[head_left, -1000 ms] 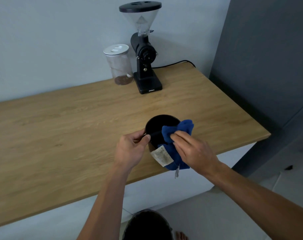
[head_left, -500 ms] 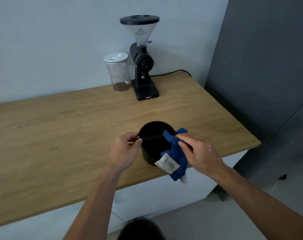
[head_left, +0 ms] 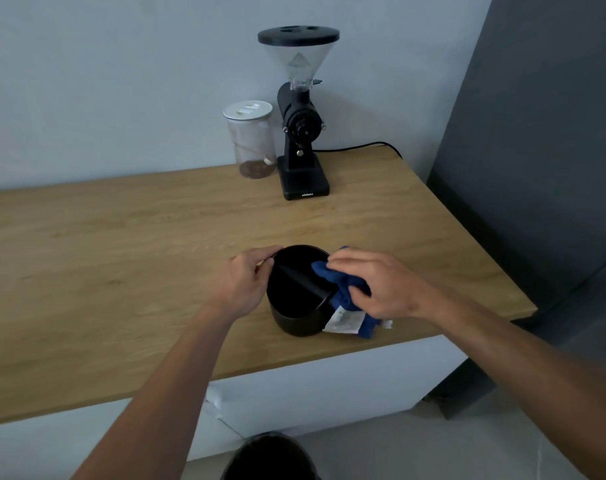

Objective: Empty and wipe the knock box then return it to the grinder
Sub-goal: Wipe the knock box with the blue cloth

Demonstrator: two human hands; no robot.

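The round black knock box with a bar across its mouth (head_left: 296, 292) now stands on the light wooden countertop (head_left: 121, 258), near the front edge, where a second ago we had it hanging partly past that edge. So we have brought it in over the wood and set it down, upright. Our left hand (head_left: 247, 284) pinches its rim on the left side, thumb and fingers closed on the lip, steadying it. Our right hand (head_left: 374, 287) grasps the bunched blue cloth with a white care tag (head_left: 343, 292); part of the cloth lies over the right rim and reaches just into the mouth, the rest trails down the outside to the counter. The inside looks dark and bare as far as we can tell, so we judge the emptying done and the wiping under way or near its end. Well behind, against the pale wall, stands the black coffee grinder with a clear hopper (head_left: 299, 123), its base free in front, and beside it the clear jar with a white lid (head_left: 251, 140). The return to the grinder is not yet begun
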